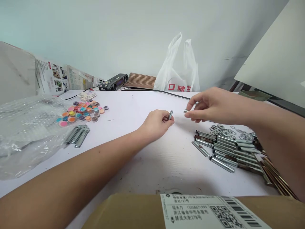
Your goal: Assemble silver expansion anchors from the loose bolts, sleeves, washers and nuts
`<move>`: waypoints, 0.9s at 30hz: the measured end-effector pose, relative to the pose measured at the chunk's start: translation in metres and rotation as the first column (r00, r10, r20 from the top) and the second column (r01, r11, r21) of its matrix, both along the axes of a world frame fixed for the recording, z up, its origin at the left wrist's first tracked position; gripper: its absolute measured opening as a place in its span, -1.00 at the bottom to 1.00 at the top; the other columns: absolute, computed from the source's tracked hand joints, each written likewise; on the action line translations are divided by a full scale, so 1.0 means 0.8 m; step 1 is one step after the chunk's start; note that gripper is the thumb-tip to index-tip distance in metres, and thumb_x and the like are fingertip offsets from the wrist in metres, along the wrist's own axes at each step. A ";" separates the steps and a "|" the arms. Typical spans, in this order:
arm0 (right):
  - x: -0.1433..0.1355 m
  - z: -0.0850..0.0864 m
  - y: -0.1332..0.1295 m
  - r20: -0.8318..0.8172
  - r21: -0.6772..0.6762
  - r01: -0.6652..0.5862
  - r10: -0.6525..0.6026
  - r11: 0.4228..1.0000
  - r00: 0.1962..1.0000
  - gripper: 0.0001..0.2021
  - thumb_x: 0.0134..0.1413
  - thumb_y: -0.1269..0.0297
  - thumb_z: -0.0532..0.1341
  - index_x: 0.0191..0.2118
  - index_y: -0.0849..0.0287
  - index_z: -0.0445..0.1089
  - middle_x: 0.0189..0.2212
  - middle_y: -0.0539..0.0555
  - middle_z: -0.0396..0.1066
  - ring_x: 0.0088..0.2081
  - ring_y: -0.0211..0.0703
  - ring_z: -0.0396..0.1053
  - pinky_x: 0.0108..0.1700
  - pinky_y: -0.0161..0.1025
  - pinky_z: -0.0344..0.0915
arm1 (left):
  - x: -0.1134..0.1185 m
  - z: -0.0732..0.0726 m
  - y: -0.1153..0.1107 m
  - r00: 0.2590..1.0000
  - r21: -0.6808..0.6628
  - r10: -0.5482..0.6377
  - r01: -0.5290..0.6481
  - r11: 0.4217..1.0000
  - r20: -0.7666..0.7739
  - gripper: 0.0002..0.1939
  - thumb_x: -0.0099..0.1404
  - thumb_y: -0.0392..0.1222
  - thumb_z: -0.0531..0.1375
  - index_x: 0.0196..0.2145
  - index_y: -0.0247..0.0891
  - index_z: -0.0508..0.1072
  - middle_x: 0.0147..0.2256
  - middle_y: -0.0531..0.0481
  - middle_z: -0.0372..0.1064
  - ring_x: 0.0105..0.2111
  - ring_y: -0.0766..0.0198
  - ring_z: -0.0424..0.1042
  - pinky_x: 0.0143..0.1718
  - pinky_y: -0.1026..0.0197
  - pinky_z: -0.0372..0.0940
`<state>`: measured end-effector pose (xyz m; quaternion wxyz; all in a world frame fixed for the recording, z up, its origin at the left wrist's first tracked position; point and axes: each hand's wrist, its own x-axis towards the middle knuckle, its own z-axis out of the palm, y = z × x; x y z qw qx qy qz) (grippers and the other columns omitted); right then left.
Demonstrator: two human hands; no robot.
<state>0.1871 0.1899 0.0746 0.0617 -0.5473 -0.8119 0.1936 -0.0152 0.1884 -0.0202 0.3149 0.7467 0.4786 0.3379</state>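
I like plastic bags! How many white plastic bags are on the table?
1. The white plastic bag stands at the far edge of the table, against the wall, beyond the right hand. Others could be hidden out of view.

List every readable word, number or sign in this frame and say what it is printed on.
"口味王", red, lower part cut off: white plastic bag.
"127号", "278号", a phone number too blurred to read and more Chinese lines only partly legible: shipping label on the cardboard box.
QR code and barcode: same label, no legible digits.
Leaflets against the wall: printed text too small to read.
Nothing readable on the metal sleeves.
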 end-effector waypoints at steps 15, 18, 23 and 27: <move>-0.049 -0.025 -0.017 -0.329 0.193 0.057 0.010 0.979 0.944 -0.83 -0.14 0.33 0.17 -0.35 0.20 0.45 -0.61 -0.03 0.29 -0.56 -0.36 0.17 -0.54 -0.35 0.08 | -0.002 -0.002 0.001 0.998 0.073 -0.060 0.062 0.995 -0.019 -0.85 0.17 -0.18 0.14 -0.37 -0.25 0.49 -0.39 0.07 0.45 -0.36 0.30 0.41 -0.31 0.25 0.22; -0.049 -0.029 -0.014 -0.370 0.177 -0.007 0.073 0.984 0.926 -0.86 -0.08 0.32 0.17 -0.38 0.21 0.45 -0.59 -0.01 0.29 -0.53 -0.35 0.18 -0.53 -0.36 0.09 | -0.002 -0.001 0.002 0.998 0.072 -0.054 0.057 0.996 -0.035 -0.85 0.16 -0.17 0.14 -0.38 -0.26 0.48 -0.40 0.06 0.45 -0.36 0.29 0.40 -0.32 0.25 0.22; -0.050 -0.038 -0.007 -0.448 0.187 -0.096 0.172 0.978 0.877 -0.85 -0.01 0.29 0.18 -0.37 0.23 0.46 -0.45 0.02 0.40 -0.41 -0.31 0.31 -0.44 -0.37 0.19 | -0.002 0.000 0.002 0.996 0.076 -0.047 0.053 0.996 -0.069 -0.85 0.16 -0.17 0.15 -0.41 -0.27 0.48 -0.44 0.07 0.43 -0.39 0.31 0.40 -0.34 0.26 0.21; -0.049 -0.037 -0.006 -0.371 0.242 -0.103 0.190 0.965 0.909 -0.85 0.00 0.29 0.17 -0.43 0.24 0.43 -0.54 -0.01 0.35 -0.51 -0.36 0.23 -0.52 -0.37 0.09 | -0.002 -0.002 0.004 0.997 0.070 -0.062 0.065 0.995 -0.041 -0.85 0.16 -0.18 0.15 -0.39 -0.28 0.48 -0.42 0.06 0.45 -0.37 0.31 0.41 -0.32 0.27 0.22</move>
